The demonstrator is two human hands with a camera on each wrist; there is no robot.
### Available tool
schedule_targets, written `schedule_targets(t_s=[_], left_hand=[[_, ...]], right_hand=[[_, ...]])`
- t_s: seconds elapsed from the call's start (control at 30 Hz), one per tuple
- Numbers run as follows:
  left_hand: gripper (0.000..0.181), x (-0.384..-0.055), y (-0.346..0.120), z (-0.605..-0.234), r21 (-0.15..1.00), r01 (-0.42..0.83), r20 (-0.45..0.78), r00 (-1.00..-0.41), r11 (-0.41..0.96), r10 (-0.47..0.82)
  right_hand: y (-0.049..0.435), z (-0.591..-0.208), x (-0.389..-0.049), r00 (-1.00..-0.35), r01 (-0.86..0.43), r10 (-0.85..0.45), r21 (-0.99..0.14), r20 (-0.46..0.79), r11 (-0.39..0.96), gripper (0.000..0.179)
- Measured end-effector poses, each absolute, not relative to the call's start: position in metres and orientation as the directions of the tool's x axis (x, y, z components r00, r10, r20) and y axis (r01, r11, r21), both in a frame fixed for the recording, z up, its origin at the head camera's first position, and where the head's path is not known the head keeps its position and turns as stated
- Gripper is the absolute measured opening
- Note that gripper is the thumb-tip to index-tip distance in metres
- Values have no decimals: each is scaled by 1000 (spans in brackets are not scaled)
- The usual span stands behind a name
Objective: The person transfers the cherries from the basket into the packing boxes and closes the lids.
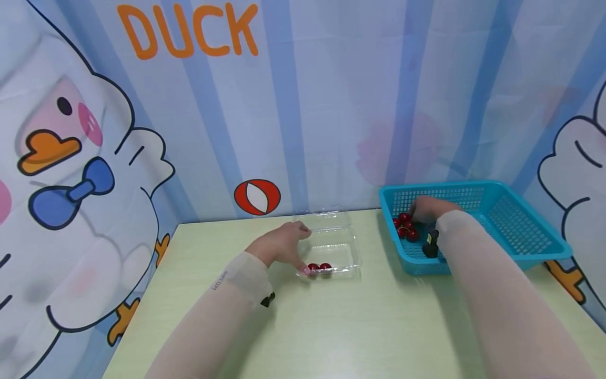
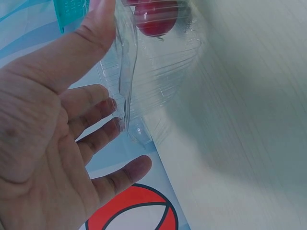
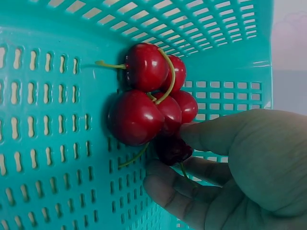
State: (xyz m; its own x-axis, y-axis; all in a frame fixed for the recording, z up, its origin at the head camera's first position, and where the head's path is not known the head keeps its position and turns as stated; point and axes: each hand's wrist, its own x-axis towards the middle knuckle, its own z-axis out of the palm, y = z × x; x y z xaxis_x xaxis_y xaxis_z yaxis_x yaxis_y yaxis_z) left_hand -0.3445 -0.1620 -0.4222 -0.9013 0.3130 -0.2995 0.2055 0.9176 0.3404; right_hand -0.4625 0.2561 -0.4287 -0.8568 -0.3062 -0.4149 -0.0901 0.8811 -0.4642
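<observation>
My left hand [image 1: 282, 243] grips the left edge of a clear plastic box [image 1: 333, 255], thumb at its near corner. In the left wrist view the thumb lies over the rim and some fingertips show through the plastic, the fingers loosely spread. Two red cherries [image 1: 325, 269] lie in the box along its near side. Inside the blue basket [image 1: 530, 252], my right hand [image 3: 254, 163] pinches a dark red cherry [image 3: 172, 151] between thumb and fingers. Against it sits a cluster of several cherries [image 3: 136, 117] with green stems, in the basket's left end.
A pale table [image 1: 331, 331] carries the box and, to its right, the basket. The box's transparent lid [image 1: 326, 220] lies folded back toward the wall. Behind the table hangs a striped cloth [image 1: 326, 105] printed with ducks. A dark wrist device [image 1: 431, 245] sits at my right cuff.
</observation>
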Motion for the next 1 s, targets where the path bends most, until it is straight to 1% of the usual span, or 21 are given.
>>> schedule_targets(t_s=[0.17, 0.37, 0.47, 0.6, 0.77, 0.87, 1.0], left_hand=[[109, -344, -161, -422, 347, 204, -302, -900, 915, 315], [109, -342, -161, -421, 348, 205, -302, -899, 915, 317], [108, -342, -161, -421, 346, 208, -298, -900, 915, 318], [108, -342, -162, -421, 344, 215, -297, -899, 914, 323], [109, -344, -162, -423, 342, 214, -296, -900, 915, 321], [109, -345, -162, -424, 347, 210, -296, -900, 914, 319], [108, -345, -162, -424, 347, 205, -298, -901, 915, 314]], right_hand=[[258, -423, -459, -862, -72, -302, -491, -407, 868, 45], [260, -412, -462, -872, -115, -331, -508, -361, 854, 44], [260, -407, -464, -872, -132, -345, -512, -347, 849, 35], [259, -398, -462, -874, -143, -355, -521, -332, 841, 33], [247, -381, -450, -898, -255, -387, -469, -210, 846, 42], [233, -372, -441, -896, -321, -419, -438, -146, 840, 37], [210, -360, -429, -883, -361, -453, -439, -123, 823, 32]])
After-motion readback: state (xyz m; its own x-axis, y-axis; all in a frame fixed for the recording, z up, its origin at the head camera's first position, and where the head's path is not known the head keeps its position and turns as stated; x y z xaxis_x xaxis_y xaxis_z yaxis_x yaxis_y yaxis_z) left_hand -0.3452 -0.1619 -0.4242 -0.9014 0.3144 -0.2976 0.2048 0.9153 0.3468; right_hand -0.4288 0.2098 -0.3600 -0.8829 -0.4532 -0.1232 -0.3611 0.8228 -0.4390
